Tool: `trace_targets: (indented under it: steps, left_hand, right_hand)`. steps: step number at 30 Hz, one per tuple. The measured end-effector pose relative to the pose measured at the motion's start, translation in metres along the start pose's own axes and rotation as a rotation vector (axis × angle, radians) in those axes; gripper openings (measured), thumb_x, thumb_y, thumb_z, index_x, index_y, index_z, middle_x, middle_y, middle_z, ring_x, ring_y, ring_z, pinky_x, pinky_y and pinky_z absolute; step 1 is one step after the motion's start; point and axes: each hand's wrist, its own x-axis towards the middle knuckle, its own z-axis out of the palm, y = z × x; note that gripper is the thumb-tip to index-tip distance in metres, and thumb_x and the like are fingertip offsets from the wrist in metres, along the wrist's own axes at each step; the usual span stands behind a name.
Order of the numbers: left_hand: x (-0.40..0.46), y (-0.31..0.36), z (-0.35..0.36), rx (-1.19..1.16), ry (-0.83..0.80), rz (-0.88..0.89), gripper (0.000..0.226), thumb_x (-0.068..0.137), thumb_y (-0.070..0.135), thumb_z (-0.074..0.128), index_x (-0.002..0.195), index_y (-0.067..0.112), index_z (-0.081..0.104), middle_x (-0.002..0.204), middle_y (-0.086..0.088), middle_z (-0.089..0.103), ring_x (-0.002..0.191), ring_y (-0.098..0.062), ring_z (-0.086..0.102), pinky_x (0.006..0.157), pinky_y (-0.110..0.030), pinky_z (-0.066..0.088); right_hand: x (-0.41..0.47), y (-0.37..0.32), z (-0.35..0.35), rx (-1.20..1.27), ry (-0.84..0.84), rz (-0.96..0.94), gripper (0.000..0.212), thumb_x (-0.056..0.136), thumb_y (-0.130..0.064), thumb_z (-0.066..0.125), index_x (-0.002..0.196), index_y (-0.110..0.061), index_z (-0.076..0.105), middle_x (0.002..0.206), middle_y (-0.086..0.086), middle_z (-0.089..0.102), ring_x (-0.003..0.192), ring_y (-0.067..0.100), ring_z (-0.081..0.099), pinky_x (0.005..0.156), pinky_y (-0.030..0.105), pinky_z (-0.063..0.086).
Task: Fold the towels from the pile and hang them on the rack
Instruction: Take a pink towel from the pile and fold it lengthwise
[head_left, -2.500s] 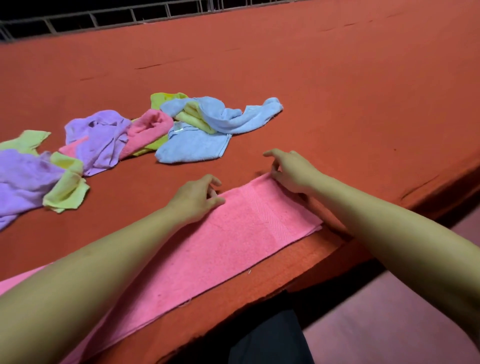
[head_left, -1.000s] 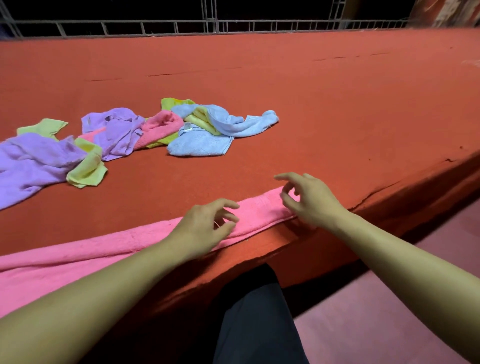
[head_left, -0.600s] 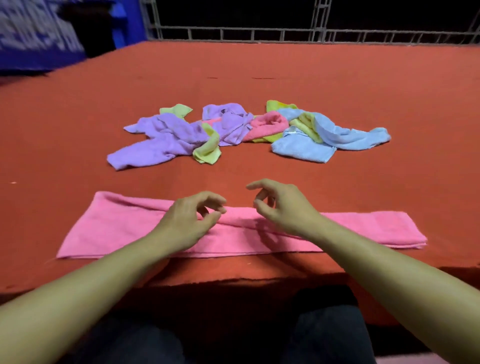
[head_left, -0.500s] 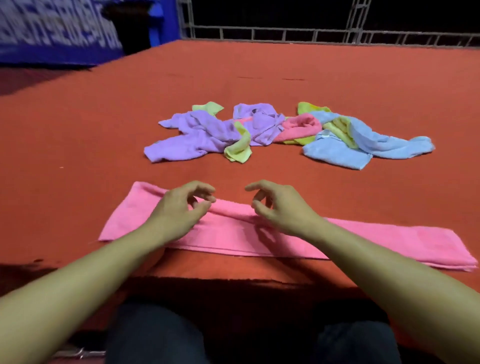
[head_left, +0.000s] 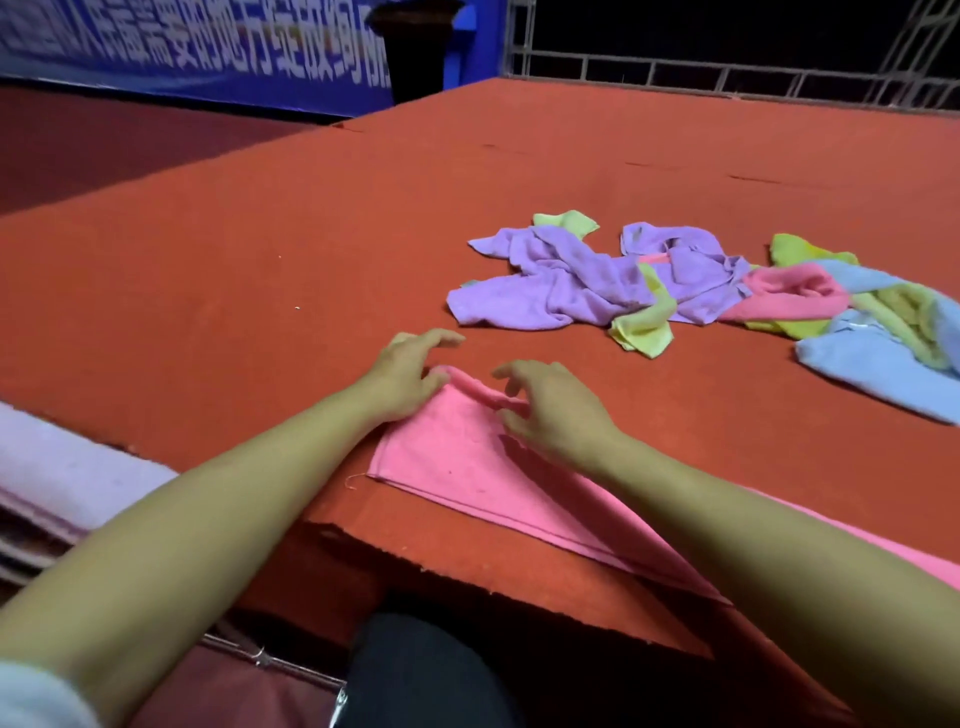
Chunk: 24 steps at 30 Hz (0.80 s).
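A long pink towel (head_left: 457, 457), folded lengthwise, lies along the near edge of the red carpeted platform (head_left: 260, 270) and runs off to the right under my right forearm. My left hand (head_left: 408, 376) rests at the towel's far left corner with fingers spread and fairly straight. Beside it, my right hand (head_left: 553, 410) sits on the towel's folded far edge, fingers loosely bent, fingertips touching the cloth. The pile of towels (head_left: 675, 283), purple, yellow-green, pink and light blue, lies crumpled farther back on the right. No rack is in view.
The platform's torn front edge (head_left: 467, 571) drops off just below the towel, above my dark-clothed legs. A metal railing (head_left: 727, 83) runs along the back. A blue banner (head_left: 208, 47) and a dark post (head_left: 415, 47) stand at the back left. A pale roll (head_left: 67, 473) lies lower left.
Both hands have slid along the pink towel from its right end, past its middle, to its left end, and the view has turned left with them. The towel looks narrower, folded lengthwise.
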Motion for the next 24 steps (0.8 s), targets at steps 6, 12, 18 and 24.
trace_targets:
  steps: [6,12,18,24]
  left_hand:
    - [0.024,-0.013,0.005,-0.057,-0.176,0.006,0.038,0.087,0.016,0.069,0.123,0.025,0.059,0.108,0.006,0.070,0.099,-0.009,0.063,0.093,-0.027,0.046]
    - [0.004,-0.012,-0.017,-0.260,0.034,0.036,0.041,0.082,0.002,0.071,0.109,0.033,0.063,0.089,0.011,0.069,0.083,0.000,0.064,0.083,-0.020,0.048]
    - [-0.061,-0.006,-0.030,-0.266,0.154,0.021,0.056,0.080,0.005,0.075,0.102,0.055,0.059,0.093,0.025,0.071,0.091,0.005,0.066,0.094,-0.023,0.047]
    - [-0.120,-0.017,-0.025,-0.188,0.153,-0.012,0.043,0.082,0.021,0.075,0.104,0.054,0.058,0.094,0.029,0.070,0.098,-0.004,0.065,0.097,-0.039,0.047]
  right_hand:
    - [0.017,0.002,0.013,-0.207,0.013,0.029,0.057,0.080,-0.037,0.065,0.134,-0.032,0.047,0.115,-0.004,0.057,0.103,0.026,0.049,0.085,0.041,0.046]
    - [0.013,0.006,0.009,-0.056,0.040,0.040,0.056,0.084,-0.017,0.060,0.137,-0.027,0.046,0.104,-0.003,0.066,0.099,0.027,0.059,0.080,0.038,0.048]
    - [-0.014,-0.013,-0.007,0.073,0.058,-0.062,0.056,0.083,-0.015,0.067,0.135,-0.026,0.049,0.092,-0.014,0.064,0.073,0.010,0.051,0.071,0.029,0.042]
    - [-0.052,-0.047,0.010,0.080,-0.055,-0.153,0.058,0.083,-0.016,0.064,0.138,-0.028,0.046,0.099,-0.010,0.069,0.086,0.022,0.063,0.076,0.035,0.048]
